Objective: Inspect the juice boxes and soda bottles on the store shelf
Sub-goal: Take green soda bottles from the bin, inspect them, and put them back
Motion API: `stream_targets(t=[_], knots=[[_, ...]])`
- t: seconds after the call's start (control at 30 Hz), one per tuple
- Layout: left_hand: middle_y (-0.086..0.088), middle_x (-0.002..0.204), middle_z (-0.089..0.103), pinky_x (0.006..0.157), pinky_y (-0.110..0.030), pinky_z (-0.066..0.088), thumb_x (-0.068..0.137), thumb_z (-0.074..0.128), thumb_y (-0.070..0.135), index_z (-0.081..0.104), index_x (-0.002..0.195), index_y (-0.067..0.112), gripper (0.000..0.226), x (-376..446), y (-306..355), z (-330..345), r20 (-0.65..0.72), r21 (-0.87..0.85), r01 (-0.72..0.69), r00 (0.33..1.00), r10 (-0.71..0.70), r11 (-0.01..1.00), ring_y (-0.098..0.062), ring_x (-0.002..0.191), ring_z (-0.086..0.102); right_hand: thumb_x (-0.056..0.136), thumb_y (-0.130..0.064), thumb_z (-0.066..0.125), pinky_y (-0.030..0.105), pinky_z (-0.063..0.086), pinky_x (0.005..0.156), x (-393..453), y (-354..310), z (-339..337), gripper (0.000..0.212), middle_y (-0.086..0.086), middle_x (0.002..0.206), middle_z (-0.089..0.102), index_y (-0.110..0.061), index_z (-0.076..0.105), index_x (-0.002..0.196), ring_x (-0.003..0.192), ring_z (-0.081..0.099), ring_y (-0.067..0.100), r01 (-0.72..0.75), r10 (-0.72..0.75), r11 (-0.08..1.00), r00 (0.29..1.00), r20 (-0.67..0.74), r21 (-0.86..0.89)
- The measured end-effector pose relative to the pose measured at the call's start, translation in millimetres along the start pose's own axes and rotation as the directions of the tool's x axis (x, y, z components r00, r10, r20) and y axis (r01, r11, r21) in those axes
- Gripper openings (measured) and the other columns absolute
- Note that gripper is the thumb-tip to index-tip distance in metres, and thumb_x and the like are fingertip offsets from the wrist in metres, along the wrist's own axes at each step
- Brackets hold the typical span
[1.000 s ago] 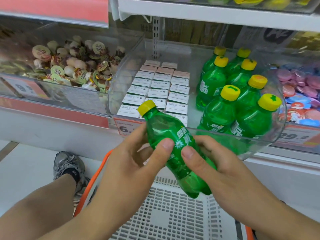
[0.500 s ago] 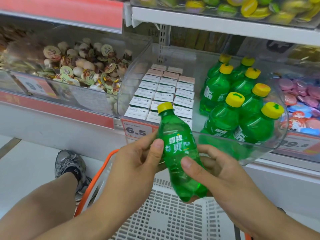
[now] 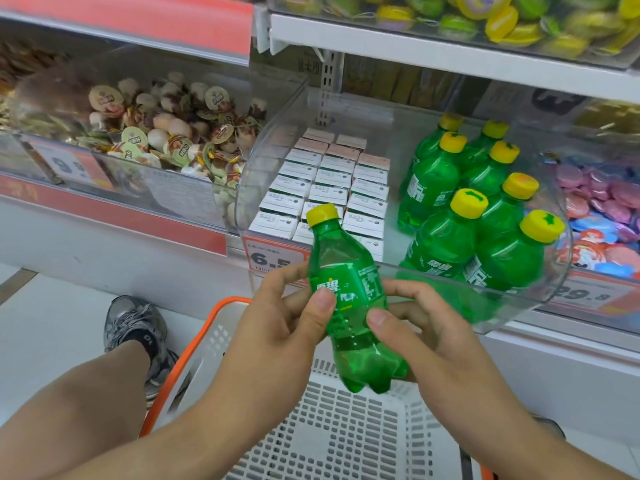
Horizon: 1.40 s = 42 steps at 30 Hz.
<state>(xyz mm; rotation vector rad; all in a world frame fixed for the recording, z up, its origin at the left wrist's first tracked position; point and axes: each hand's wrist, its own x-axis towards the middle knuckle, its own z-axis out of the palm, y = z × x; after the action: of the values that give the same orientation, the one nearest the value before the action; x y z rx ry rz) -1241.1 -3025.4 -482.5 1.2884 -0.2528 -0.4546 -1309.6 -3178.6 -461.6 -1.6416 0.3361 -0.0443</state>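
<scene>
The green soda bottle [image 3: 349,299] stands straighter now than a second ago, its yellow cap up and only slightly tipped left, and its label has turned so the fine-print panel faces the camera. It is lifted in front of the clear bin [image 3: 408,268], above the basket [image 3: 332,434].

From the left: the left hand [image 3: 277,327] cups the bottle's side, thumb pressed flat on the label, fingers [image 3: 277,275] curled round behind it. In the bin behind, the juice boxes [image 3: 332,188] stand in three columns; about twenty tops show, the nearest partly hidden by the bottle. Right of them, eight soda bottles [image 3: 467,209] stand upright in a cluster, all green with yellow caps. The right hand [image 3: 429,334] holds the lower half of the one bottle, thumb on its front just under the label, fingers wrapped behind its base, forefinger raised beside the label.

So both hands grip one bottle, wrists low, forearms coming up from the bottom corners over the basket.
</scene>
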Motion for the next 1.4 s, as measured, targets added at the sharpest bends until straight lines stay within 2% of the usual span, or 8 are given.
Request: stream_targets(t=[0.23,0.4,0.57,0.77,0.93,1.13,1.3,1.4], knots=[[0.001,0.108,0.075,0.095,-0.037,0.054,0.087,0.062,0.047,0.069,0.117,0.024,0.038,1.4,4.5,-3.3,0.075,0.117,0.067,0.994,-0.076,0.991,-0.016,0.103,0.071,0.054,-0.058,0.08,0.024,0.056,0.066,1.5,9.4,-3.4,0.051,-0.019,0.074,0.061,-0.04,0.072,0.1,0.077,0.062,0.005,0.036,-0.036,0.999,0.999,-0.003,-0.04],[-0.008,0.107,0.075,0.095,-0.043,0.054,0.081,0.063,0.03,0.063,0.122,0.013,0.043,1.9,3.9,-8.5,-0.024,-0.004,0.05,0.998,-0.05,0.999,-0.027,0.102,0.071,0.062,-0.064,0.083,0.03,0.059,0.076,4.4,11.5,-2.7,0.047,-0.011,0.088,0.068,-0.044,0.069,0.103,0.089,0.067,0.01,0.009,-0.01,1.0,1.0,0.023,0.025],[-0.016,0.099,0.076,0.086,-0.039,0.059,0.079,0.061,0.026,0.056,0.119,0.004,0.046,2.5,4.6,-7.3,-0.058,-0.059,-0.013,0.998,0.009,0.998,-0.035,0.095,0.072,0.071,-0.061,0.073,0.051,0.059,0.081,5.6,4.3,1.4,0.054,0.01,0.117,0.072,-0.031,0.072,0.116,0.103,0.071,0.033,-0.383,0.255,0.872,0.887,0.385,0.304],[-0.001,0.109,0.075,0.093,-0.032,0.054,0.093,0.061,0.038,0.069,0.117,0.015,0.034,6.2,6.1,-5.1,-0.018,0.112,-0.041,0.999,0.043,0.993,-0.018,0.106,0.069,0.086,-0.046,0.063,0.052,0.054,0.084,6.0,9.0,-1.8,0.05,0.017,0.126,0.065,-0.026,0.063,0.132,0.099,0.065,0.035,-0.37,0.12,0.807,0.866,0.485,0.46],[-0.002,0.103,0.076,0.089,-0.032,0.057,0.084,0.066,0.052,0.074,0.108,0.021,0.04,8.4,8.3,-2.7,-0.008,0.139,-0.048,0.999,0.049,0.989,-0.019,0.1,0.071,0.083,-0.036,0.074,0.044,0.056,0.092,4.8,11.7,-4.3,0.048,0.011,0.132,0.065,-0.029,0.063,0.129,0.116,0.066,0.029,-0.248,0.078,0.862,0.926,0.37,0.441],[-0.003,0.104,0.077,0.089,-0.025,0.056,0.084,0.059,0.035,0.07,0.114,0.01,0.041,6.8,7.4,-1.4,0.021,0.083,-0.042,0.999,0.041,0.996,-0.017,0.1,0.073,0.059,-0.032,0.085,0.049,0.061,0.071,1.9,4.8,-5.5,0.069,0.011,0.112,0.071,-0.015,0.056,0.119,0.083,0.073,0.032,-0.175,0.116,0.92,0.976,0.182,0.351],[-0.01,0.107,0.076,0.084,-0.033,0.06,0.092,0.061,0.024,0.068,0.119,0.007,0.033,7.0,6.8,-2.0,0.036,0.035,-0.009,0.999,0.008,0.999,-0.026,0.1,0.073,0.056,-0.059,0.082,0.027,0.056,0.074,1.3,7.5,-9.5,0.068,-0.008,0.104,0.07,-0.033,0.055,0.113,0.09,0.071,0.012,-0.004,0.003,1.0,0.999,0.052,0.022],[-0.009,0.106,0.076,0.082,-0.031,0.059,0.085,0.067,0.028,0.074,0.111,0.012,0.032,7.6,6.3,-1.9,0.021,-0.053,0.017,1.0,-0.016,0.998,-0.023,0.1,0.072,0.063,-0.056,0.076,0.036,0.051,0.082,1.6,8.7,-8.3,0.05,-0.007,0.106,0.069,-0.041,0.059,0.108,0.096,0.068,0.016,-0.017,0.007,0.993,0.996,0.087,0.119]])
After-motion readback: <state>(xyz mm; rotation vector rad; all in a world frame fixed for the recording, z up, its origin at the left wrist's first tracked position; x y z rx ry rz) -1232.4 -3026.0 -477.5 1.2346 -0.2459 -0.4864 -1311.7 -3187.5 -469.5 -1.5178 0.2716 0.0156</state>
